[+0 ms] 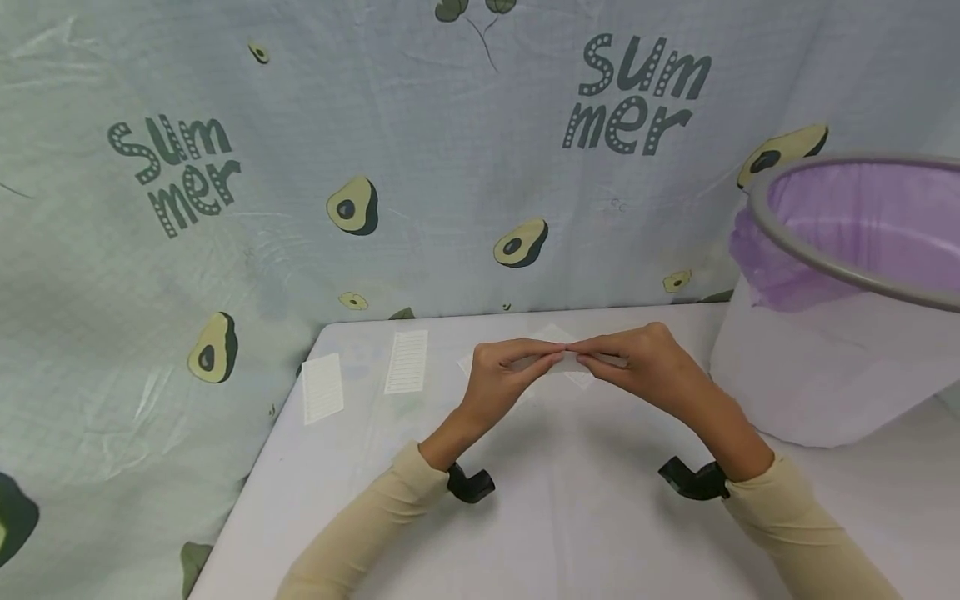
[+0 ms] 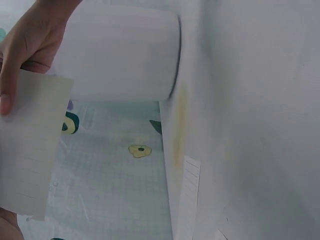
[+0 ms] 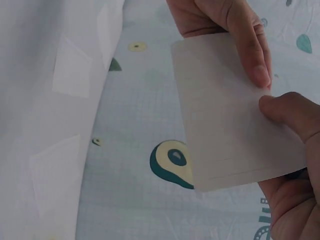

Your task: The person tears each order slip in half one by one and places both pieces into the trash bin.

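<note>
Between my two hands, above the table, a small white paper sheet with faint ruled lines [image 3: 220, 125] is stretched. My left hand [image 1: 504, 375] pinches it from one side, thumb on one face and fingers on the other. My right hand [image 1: 645, 362] pinches the opposite side the same way, and the fingertips of both hands meet in the middle. The left wrist view shows the lined face of the sheet [image 2: 32, 150]. In the head view the sheet is mostly hidden behind the fingers.
Two lined paper strips [image 1: 322, 388] [image 1: 406, 362] lie at the table's far left. More pale sheets [image 3: 72, 67] lie on the table beyond my hands. A white bin [image 1: 810, 375] with a purple liner stands at the right. A cloth printed with avocados [image 1: 420, 167] hangs behind the table.
</note>
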{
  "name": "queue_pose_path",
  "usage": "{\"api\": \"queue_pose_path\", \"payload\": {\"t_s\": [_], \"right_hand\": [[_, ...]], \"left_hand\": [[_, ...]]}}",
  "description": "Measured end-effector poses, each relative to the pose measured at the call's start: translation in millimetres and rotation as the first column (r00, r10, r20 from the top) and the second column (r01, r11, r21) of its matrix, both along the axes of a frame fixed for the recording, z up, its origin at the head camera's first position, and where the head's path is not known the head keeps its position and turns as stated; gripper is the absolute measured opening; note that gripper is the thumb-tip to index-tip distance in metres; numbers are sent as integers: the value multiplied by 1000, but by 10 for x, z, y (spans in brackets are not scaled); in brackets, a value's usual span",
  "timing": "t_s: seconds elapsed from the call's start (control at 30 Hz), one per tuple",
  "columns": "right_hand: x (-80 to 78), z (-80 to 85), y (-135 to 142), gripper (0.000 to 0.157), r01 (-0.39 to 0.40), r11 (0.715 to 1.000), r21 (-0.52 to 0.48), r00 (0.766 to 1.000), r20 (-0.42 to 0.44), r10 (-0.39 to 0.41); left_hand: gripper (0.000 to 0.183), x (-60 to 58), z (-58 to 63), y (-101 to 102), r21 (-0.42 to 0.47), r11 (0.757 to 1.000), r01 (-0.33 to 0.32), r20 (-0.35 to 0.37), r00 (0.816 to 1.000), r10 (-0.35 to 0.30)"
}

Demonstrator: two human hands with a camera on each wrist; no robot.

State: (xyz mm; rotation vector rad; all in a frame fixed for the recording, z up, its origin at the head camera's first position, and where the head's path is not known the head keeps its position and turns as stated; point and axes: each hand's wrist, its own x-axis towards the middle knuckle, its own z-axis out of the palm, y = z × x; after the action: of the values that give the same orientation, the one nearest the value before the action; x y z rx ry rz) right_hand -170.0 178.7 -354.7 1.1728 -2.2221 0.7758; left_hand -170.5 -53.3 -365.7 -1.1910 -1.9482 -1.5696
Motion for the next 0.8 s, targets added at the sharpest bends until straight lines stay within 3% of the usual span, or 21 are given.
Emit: {"api": "queue_pose_path", "payload": {"t_s": [0.1,0.33,0.5,0.8], "right_hand": [[-10,17,34,28,-8,1000,-25,999,30,9],[-25,72,93,29,-62,995,-74,998,11,63],[-55,136,147,31,-102,989,-104,994,-35,99],[-68,201,220,28,-66,995,-73,996,-59,61]], "left_hand": [[15,-13,16,24,-2,1000,-1,-9,1000,1],[14,-174,-129,82,-10,1000,-14,-39,999,14],[12,-234,-95,139,-11,1000,-5,-80,997,4],[12,-284,-34,229,-3,1000,9,-114,993,-10]]}}
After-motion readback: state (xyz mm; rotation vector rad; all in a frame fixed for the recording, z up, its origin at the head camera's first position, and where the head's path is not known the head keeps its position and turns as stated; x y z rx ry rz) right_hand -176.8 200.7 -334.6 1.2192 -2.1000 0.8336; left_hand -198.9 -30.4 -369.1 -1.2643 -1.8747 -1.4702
